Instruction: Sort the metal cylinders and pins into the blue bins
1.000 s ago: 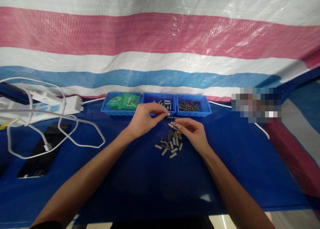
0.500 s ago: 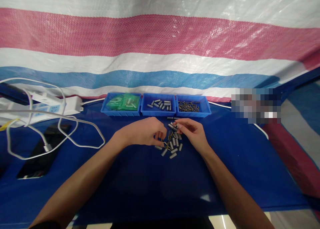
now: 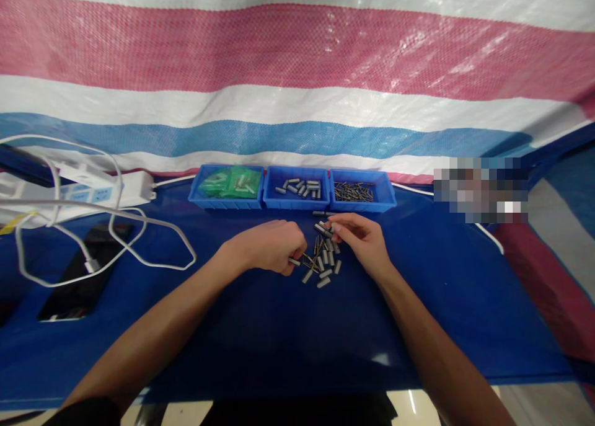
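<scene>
Small grey cylinders (image 3: 324, 283) lie in a loose pile on the blue table, mixed with thin brass-coloured, screw-like pieces (image 3: 310, 262). On the pile's left side my left hand (image 3: 274, 246) is closed, its fingers curled downward. A grey cylinder shows by its fingertips, but whatever those fingers hold is hidden. At the pile's upper right, my right hand (image 3: 362, 240) pinches a small grey cylinder (image 3: 328, 226) between thumb and fingertips. Another grey cylinder with a dark end (image 3: 321, 230) lies just beside that pinch.
Behind the pile stand three blue bins: one with a green bag (image 3: 232, 182), one with grey cylinders (image 3: 297, 204), one with thin brass-coloured pieces (image 3: 362, 206). At left are a power strip (image 3: 134, 188), looping white cables (image 3: 162, 266) and a black phone (image 3: 74, 292).
My left hand has shifted slightly down and left, and a grey cylinder now shows by its fingertips. My right hand stays in its pinch above the pile. The view has tilted slightly.
</scene>
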Tool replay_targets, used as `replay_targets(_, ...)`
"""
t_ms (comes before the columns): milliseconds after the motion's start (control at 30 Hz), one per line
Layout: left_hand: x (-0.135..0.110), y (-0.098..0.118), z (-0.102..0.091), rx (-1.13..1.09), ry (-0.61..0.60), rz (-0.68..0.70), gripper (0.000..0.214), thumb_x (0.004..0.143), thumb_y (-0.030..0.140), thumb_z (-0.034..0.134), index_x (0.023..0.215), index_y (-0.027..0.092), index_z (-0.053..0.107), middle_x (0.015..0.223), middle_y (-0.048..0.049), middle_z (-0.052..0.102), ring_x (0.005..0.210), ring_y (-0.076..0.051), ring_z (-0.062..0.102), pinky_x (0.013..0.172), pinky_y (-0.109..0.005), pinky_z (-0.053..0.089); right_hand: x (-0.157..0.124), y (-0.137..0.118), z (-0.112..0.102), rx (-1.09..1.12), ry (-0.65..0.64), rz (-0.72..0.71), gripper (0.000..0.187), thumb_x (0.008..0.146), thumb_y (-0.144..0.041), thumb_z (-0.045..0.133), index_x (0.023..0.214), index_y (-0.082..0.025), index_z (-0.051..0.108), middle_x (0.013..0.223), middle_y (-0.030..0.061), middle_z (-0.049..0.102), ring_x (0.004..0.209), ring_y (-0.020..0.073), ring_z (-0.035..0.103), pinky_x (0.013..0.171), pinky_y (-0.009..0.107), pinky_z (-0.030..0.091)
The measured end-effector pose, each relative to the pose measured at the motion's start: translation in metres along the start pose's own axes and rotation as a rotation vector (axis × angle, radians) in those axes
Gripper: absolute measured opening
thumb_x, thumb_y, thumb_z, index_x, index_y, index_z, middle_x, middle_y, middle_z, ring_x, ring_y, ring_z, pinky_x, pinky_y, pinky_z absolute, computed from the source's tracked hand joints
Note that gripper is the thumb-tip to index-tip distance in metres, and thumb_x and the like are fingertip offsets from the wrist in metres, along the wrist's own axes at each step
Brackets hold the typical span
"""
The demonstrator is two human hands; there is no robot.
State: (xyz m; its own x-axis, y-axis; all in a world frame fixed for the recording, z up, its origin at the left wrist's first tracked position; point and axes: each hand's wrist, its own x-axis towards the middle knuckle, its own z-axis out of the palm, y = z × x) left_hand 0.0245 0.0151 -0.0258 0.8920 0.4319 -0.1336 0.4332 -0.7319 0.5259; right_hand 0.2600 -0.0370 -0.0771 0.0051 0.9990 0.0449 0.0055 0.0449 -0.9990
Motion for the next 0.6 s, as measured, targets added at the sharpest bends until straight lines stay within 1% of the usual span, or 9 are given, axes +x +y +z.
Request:
replay_targets(67, 0.000, 0.000, -0.004, -0.047, 0.008, 0.025, 0.015, 0.067, 0.011, 0.075, 0.063, 0.021, 0.065, 0.061, 0.0032, 0.063, 0.053, -0.013, 0.055, 0.051, -0.028, 0.034, 0.000, 0.000, 0.000, 0.001, 0.001, 0.002, 0.023, 0.086, -0.043, 0.082, 0.100, -0.024, 0.082, 0.093, 0.0050, 0.083, 0.067, 0.0162, 0.071, 0.065, 0.032, 0.061)
replay_targets(167, 0.000, -0.002, -0.011, -0.262, 0.048, 0.085, 0.010, 0.074, 0.009, 0.072, 0.073, 0.019, 0.070, 0.069, 0.0023, 0.070, 0.062, -0.012, 0.064, 0.062, -0.023, 0.047, 0.001, 0.002, 0.000, 0.004, 0.015, -0.004, 0.023, 0.086, -0.042, 0.082, 0.100, -0.024, 0.082, 0.092, 0.0048, 0.083, 0.068, 0.0164, 0.072, 0.066, 0.032, 0.061)
replay_targets(233, 0.001, -0.005, -0.014, -0.421, 0.116, 0.073, 0.005, 0.080, 0.012, 0.071, 0.080, 0.017, 0.071, 0.073, 0.0011, 0.072, 0.066, -0.012, 0.067, 0.067, -0.022, 0.053, 0.001, 0.003, -0.001, 0.010, 0.030, -0.006, 0.022, 0.086, -0.041, 0.083, 0.099, -0.024, 0.082, 0.090, 0.0045, 0.083, 0.067, 0.0161, 0.072, 0.065, 0.031, 0.061)
replay_targets(267, 0.002, -0.007, -0.014, -0.480, 0.161, 0.050, 0.002, 0.083, 0.015, 0.071, 0.083, 0.017, 0.072, 0.074, 0.0005, 0.073, 0.067, -0.012, 0.068, 0.068, -0.022, 0.055, 0.002, 0.003, -0.001, 0.012, 0.035, -0.007, 0.022, 0.085, -0.041, 0.083, 0.098, -0.024, 0.082, 0.089, 0.0044, 0.083, 0.067, 0.0160, 0.072, 0.065, 0.031, 0.061)
replay_targets(300, 0.004, -0.009, -0.013, -0.520, 0.212, 0.024, 0.003, 0.086, 0.019, 0.071, 0.086, 0.016, 0.072, 0.075, -0.0002, 0.073, 0.068, -0.012, 0.069, 0.069, -0.022, 0.056, 0.002, 0.003, -0.001, 0.013, 0.041, -0.006, 0.022, 0.085, -0.041, 0.083, 0.098, -0.024, 0.082, 0.089, 0.0043, 0.083, 0.067, 0.0160, 0.072, 0.064, 0.031, 0.061)
replay_targets(367, 0.006, -0.011, -0.011, -0.554, 0.314, -0.025, 0.010, 0.088, 0.024, 0.073, 0.092, 0.015, 0.073, 0.077, -0.0016, 0.075, 0.069, -0.013, 0.071, 0.070, -0.023, 0.058, 0.002, 0.004, -0.002, 0.008, 0.047, -0.002, 0.022, 0.085, -0.042, 0.083, 0.098, -0.024, 0.082, 0.089, 0.0044, 0.083, 0.067, 0.0166, 0.072, 0.064, 0.031, 0.061)
replay_targets(467, 0.010, -0.010, -0.008, -0.555, 0.443, -0.064, 0.014, 0.088, 0.025, 0.076, 0.098, 0.015, 0.076, 0.082, -0.0034, 0.078, 0.074, -0.014, 0.074, 0.073, -0.024, 0.060, 0.001, 0.003, -0.002, 0.011, 0.041, -0.004, 0.024, 0.086, -0.043, 0.083, 0.101, -0.024, 0.081, 0.090, 0.0044, 0.083, 0.070, 0.0176, 0.074, 0.066, 0.032, 0.062)
replay_targets(600, 0.012, -0.007, -0.007, -0.577, 0.569, -0.036, 0.012, 0.084, 0.023, 0.080, 0.093, 0.015, 0.079, 0.091, -0.0064, 0.079, 0.080, -0.016, 0.076, 0.078, -0.026, 0.062, -0.001, 0.002, -0.001, 0.045, 0.008, -0.016, 0.029, 0.084, -0.043, 0.085, 0.105, -0.024, 0.080, 0.093, 0.0050, 0.083, 0.073, 0.0183, 0.075, 0.066, 0.032, 0.063)
